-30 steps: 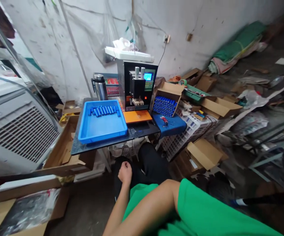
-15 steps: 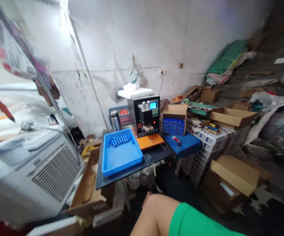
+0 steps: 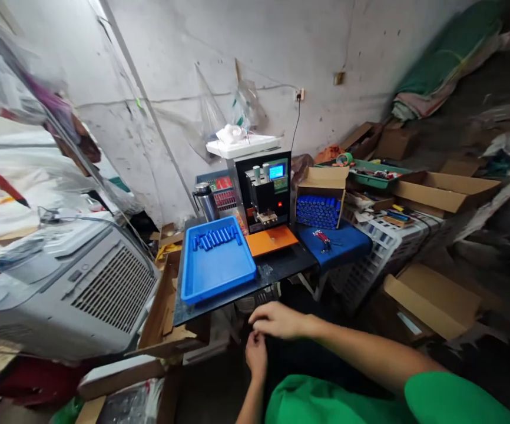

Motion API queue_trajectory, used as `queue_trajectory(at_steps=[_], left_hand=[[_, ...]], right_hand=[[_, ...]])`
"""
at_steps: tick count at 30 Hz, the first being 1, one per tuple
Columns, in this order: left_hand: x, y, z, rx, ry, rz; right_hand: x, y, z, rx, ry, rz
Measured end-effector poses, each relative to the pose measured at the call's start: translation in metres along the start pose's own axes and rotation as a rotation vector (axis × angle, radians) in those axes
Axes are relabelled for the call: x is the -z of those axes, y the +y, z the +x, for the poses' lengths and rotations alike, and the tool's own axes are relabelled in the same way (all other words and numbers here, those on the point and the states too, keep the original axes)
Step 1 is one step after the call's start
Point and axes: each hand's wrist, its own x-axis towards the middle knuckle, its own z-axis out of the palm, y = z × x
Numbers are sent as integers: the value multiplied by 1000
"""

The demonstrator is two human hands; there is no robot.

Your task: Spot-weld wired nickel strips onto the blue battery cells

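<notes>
My right hand (image 3: 277, 320) is in front of the table's near edge, its fingers bent over the fingertips of my left hand (image 3: 256, 353). The left hand's fingers are pressed together; whatever lies between the hands, if anything, is too small to make out. Beyond them, a blue tray (image 3: 217, 271) on the black table (image 3: 281, 268) holds several blue cylinders (image 3: 217, 237). Right of the tray stands a black machine (image 3: 261, 194) with a lit screen and an orange plate (image 3: 272, 240). An open carton (image 3: 325, 175) packed with blue cylinders (image 3: 318, 211) stands beside the machine.
Red-and-black leads (image 3: 323, 238) lie on a blue cloth (image 3: 347, 244). A steel flask (image 3: 207, 203) stands behind the tray. White crates (image 3: 381, 241) and an open box (image 3: 436, 297) are at the right; a grey cooler (image 3: 109, 288) and a long carton (image 3: 149, 330) are at the left.
Both hands have come into clear view below the table and meet; before, only a bent bare arm and part of a hand showed. The view has shifted closer to the table.
</notes>
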Motion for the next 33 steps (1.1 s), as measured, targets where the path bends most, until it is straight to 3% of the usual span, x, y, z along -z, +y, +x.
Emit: queue_trajectory(at_steps=[2, 4, 7, 9, 11, 14, 18, 23, 28, 33], left_hand=[[-12, 0, 1, 37, -79, -57], [-20, 5, 10, 97, -108, -80], [-25, 14, 23, 187, -116, 13], [-25, 17, 30, 218, -132, 77], [-22, 17, 34, 229, -145, 119], [-18, 13, 39, 256, -139, 170], [-12, 7, 40, 286, -94, 202], [-9, 3, 39, 294, -81, 222], [-12, 8, 41, 289, -78, 260], [-16, 13, 41, 299, -100, 282]], right_hand=[[45, 50, -8, -158, 170, 75], [91, 85, -23, -198, 371, 75], [165, 114, -39, -234, 680, 5], [216, 126, -38, -264, 871, -165], [261, 135, -29, -297, 953, -358], [305, 146, -7, -368, 876, -559], [325, 157, 25, -495, 702, -676], [323, 166, 48, -546, 542, -749], [315, 168, 55, -608, 539, -805], [318, 175, 53, -602, 630, -740]])
